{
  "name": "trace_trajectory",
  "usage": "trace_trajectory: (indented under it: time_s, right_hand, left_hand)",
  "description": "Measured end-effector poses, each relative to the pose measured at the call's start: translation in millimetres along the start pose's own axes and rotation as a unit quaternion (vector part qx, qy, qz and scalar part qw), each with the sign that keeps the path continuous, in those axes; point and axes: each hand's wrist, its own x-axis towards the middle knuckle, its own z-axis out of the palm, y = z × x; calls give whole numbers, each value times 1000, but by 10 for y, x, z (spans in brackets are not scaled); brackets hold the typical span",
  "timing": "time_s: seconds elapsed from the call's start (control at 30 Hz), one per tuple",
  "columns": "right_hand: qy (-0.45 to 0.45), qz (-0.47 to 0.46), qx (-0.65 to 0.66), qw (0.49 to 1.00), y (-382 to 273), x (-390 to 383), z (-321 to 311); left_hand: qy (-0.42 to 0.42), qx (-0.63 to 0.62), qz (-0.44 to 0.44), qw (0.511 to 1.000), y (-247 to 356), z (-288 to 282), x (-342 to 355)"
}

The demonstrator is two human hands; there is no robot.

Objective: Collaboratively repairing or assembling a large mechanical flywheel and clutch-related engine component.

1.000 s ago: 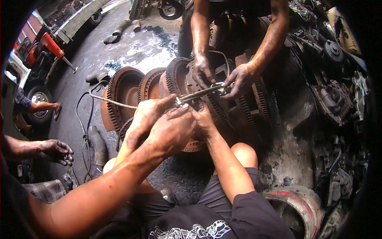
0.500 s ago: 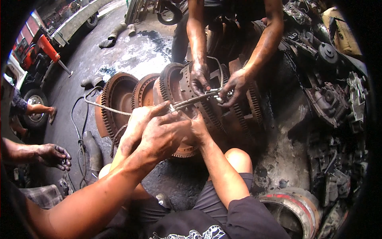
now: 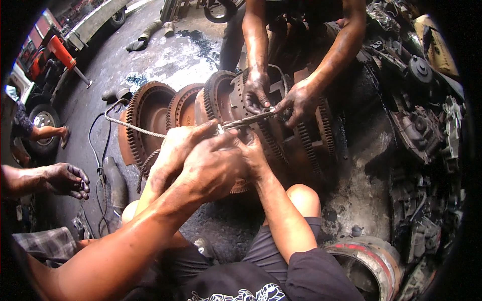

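Two thick strands of steel wire rope (image 3: pixel 248 121) lie side by side above a row of rusty toothed flywheels (image 3: pixel 150 95). My left hand (image 3: pixel 176 143) is closed around the rope near a small bright metal bolt (image 3: pixel 220 129). From below, my right hand (image 3: pixel 251 153) grips the same stretch, its fingertips partly hidden. Across my left forearm reaches another person's darker arm, with that hand (image 3: pixel 213 168) closed between my hands; what it holds is hidden. Farther along, a person opposite pinches the rope with a left hand (image 3: pixel 296 103) and right hand (image 3: pixel 257 93), around a shiny metal piece (image 3: pixel 271 109).
At the left hovers another stained hand (image 3: pixel 68 179). A rope loop (image 3: pixel 135 128) arches over the flywheels. A dark hose (image 3: pixel 115 188) and cable lie on the floor. A metal ring housing (image 3: pixel 366 256) stands near my right knee; engine parts (image 3: pixel 416 125) line the right. A large hook (image 3: pixel 221 12) hangs behind.
The opposite person's hands have come closer together and slightly up on the rope, covering more of the shiny piece. The rope end has risen slightly. My hands keep their grip.
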Motion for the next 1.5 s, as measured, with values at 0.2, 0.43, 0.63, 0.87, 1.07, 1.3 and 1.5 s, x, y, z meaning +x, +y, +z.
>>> trace_trajectory:
  time_s: [0.2, 0.43, 0.63, 0.87, 1.07, 1.3, 1.5]
  right_hand:
    - [-26, -15, -22, 999, 40, 68, -61]
    - [6, 8, -9, 1000, -35, 5, -183]
    - [-7, 5, 8, 1000, -14, 53, -30]
    - [9, 2, -17, 1000, -83, 36, 52]
    - [73, 45, 74, 994, -113, -64, -88]
    - [51, 23, 62, 997, -113, -18, 128]
    - [60, -35, -84, 994, -140, -39, -13]
  left_hand:
    - [18, 78, 86, 993, -12, -25, -18]
    - [118, 130, 11, 984, -81, 227, 77]
    - [95, 92, 3, 991, -28, 39, 37]
    - [99, 100, -18, 990, -52, 51, 43]
    - [107, 8, -28, 994, 90, 157, 70]
    - [106, 18, -71, 992, 34, -30, 87]
    - [83, -15, -62, 995, -168, 127, 179]
